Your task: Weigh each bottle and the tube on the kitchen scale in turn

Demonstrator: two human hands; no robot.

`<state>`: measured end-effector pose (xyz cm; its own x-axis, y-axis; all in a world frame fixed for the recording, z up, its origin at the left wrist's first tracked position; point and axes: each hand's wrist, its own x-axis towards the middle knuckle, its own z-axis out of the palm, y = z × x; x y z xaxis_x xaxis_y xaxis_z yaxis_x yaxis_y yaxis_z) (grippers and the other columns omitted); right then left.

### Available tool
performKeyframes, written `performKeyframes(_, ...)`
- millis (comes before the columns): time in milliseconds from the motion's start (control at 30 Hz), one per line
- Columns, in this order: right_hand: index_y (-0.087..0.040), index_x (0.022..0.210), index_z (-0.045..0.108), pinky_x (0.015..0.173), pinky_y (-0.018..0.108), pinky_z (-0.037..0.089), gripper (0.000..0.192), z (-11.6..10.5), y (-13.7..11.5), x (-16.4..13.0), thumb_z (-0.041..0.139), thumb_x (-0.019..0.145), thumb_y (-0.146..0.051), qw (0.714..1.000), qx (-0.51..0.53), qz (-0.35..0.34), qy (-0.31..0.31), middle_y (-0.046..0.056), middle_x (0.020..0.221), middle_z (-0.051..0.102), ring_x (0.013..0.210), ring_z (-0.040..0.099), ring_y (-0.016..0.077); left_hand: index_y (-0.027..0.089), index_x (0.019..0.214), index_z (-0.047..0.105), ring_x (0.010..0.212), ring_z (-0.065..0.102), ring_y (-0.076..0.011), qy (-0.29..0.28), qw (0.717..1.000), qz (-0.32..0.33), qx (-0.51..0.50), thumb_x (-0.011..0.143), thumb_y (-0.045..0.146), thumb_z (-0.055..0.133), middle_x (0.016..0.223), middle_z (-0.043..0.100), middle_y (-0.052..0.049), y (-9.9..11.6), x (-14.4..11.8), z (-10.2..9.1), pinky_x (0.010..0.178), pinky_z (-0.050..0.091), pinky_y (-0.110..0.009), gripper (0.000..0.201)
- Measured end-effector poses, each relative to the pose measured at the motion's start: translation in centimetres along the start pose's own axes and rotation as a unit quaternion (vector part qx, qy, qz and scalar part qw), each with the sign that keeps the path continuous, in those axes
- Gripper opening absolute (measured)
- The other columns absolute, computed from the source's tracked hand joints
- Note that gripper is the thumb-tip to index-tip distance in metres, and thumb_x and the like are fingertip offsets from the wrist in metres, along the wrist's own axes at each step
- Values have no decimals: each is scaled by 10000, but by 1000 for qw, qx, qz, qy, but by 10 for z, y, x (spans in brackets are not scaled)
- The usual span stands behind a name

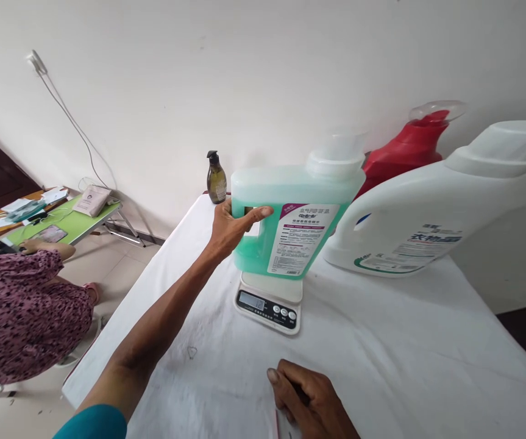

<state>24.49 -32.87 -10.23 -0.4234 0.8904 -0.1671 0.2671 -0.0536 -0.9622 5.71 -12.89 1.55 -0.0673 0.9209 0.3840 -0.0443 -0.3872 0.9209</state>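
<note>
The left hand (233, 228) has its grip clenched through the handle of the green jug (290, 219), which stands on, or just above, the scale (269, 302) on the white worktop (381, 341); contact cannot be told. The right hand (311, 399) rests on the worktop near its front edge, fingers curled over something thin; whether it grips it cannot be told. Right of the jug lies a white bottle (431, 207), with a red bottle (409, 146) behind it. A dark pump bottle (216, 178) stands by the wall. At far left sits another person in a patterned sleeve (20, 305).
</note>
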Motion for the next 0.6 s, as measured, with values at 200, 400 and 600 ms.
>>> performKeyframes(200, -242, 676, 267, 561, 305, 261, 485, 9, -19, 24, 444, 1068, -466, 985, -88, -137, -50, -46, 631, 344, 565, 351, 130, 171, 809, 661, 767, 596, -161, -29, 995, 61, 73, 785, 698, 773, 797, 648, -36, 6, -7, -13, 718, 496, -301, 539)
performKeyframes(400, -237, 642, 334, 553, 300, 250, 467, 18, -14, 53, 503, 1007, -473, 984, -45, -158, -72, -46, 598, 363, 564, 350, 126, 182, 917, 661, 790, 627, -179, 72, 994, 28, 73, 949, 823, 373, 888, 684, -78, -22, -25, -39, 709, 516, -310, 703)
performKeyframes(600, -236, 656, 380, 545, 298, 252, 483, 18, -1, 55, 499, 1017, -533, 987, -13, -141, -81, -42, 597, 386, 559, 354, 129, 164, 713, 594, 480, 439, -104, 123, 984, -115, 52, 885, 843, 493, 566, 505, 1, -83, -61, -72, 492, 348, -269, 707)
